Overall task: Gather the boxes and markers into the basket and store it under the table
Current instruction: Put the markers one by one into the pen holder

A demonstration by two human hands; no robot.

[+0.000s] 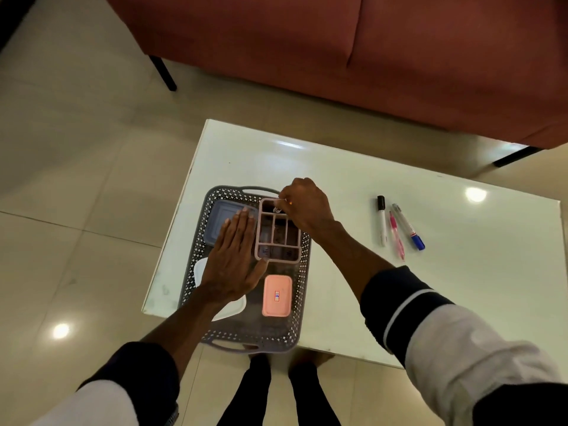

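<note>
With our left hand [231, 262] flat beside the pink organizer [278, 233] in the grey basket [302, 290], our right hand [304, 207] pinches a marker [277, 209] over its far compartment; released crooked, it could topple out.

Single view from the camera on my head, looking forward and steeply down over my outstretched arms. The wide-angle lens puts the white table [368, 210] at mid-frame, fairly close, with my feet at the near edge and the red sofa [338, 41] at the far edge. No second view overlaps it.
</note>
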